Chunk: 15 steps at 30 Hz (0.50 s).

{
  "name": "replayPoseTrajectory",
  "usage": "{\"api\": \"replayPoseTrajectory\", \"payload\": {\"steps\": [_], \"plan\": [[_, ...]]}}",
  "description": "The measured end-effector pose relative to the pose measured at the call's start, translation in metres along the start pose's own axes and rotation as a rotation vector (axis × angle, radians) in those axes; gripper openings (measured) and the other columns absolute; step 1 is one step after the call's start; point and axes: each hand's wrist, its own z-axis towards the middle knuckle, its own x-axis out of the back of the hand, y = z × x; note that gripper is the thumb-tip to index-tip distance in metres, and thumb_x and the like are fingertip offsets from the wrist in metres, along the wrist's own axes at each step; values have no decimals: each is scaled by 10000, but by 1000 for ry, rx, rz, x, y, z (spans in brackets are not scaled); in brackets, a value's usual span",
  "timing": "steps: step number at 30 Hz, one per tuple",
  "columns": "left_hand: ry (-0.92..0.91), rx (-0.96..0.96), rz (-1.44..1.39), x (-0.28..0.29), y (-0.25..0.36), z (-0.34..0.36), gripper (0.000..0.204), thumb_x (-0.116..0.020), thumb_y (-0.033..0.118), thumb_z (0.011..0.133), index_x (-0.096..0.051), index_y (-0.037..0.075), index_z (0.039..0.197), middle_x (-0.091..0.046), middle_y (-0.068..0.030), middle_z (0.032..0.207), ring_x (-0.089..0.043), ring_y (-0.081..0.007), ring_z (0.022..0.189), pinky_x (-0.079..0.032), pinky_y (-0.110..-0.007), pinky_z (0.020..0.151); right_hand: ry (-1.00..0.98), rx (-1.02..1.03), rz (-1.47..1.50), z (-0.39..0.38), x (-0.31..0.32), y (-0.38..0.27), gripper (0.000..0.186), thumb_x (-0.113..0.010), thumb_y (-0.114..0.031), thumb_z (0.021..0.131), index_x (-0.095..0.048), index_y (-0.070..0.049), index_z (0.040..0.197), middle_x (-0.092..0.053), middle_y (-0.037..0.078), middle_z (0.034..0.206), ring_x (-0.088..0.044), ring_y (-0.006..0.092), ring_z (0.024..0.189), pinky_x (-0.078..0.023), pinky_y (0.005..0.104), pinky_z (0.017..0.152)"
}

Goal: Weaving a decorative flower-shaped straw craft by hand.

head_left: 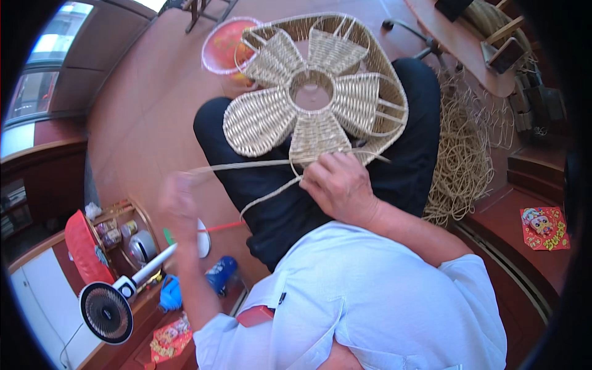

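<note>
The basket rests on the knees, the right hand pinching at its nearest petal. The blurred left hand grips a strand stretched leftward; a cord heap lies on the right.

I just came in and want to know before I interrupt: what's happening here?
A person has a flower-shaped woven piece across their knees. The right hand is at its lower petal, fingers curled in at the edge. The left hand, blurred, holds a pale strand out to the left. The left petal is filled with weave; the right petal has bare spokes at its outer end.
</note>
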Motion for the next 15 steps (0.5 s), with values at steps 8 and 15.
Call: {"api": "replayPoseTrajectory", "payload": {"steps": [8,15], "plan": [[26,390,86,98,-25,15,217,-648,204,1091,-738,55,1221,-778,-91,999,-751,-237,817,-590,-395,705,-44,19,-5,-4,-2,11,176,-841,-225,885,-709,-123,942,-622,30,926,-646,239,874,-475,407,788],[-727,606,-1169,-53,138,-52,506,-650,140,1083,-527,-60,1531,-733,-146,1321,-685,-94,791,-548,-210,557,-66,51,34,-9,2,13,188,-868,-204,853,-767,-106,979,-651,28,962,-649,246,882,-500,399,811]]}}
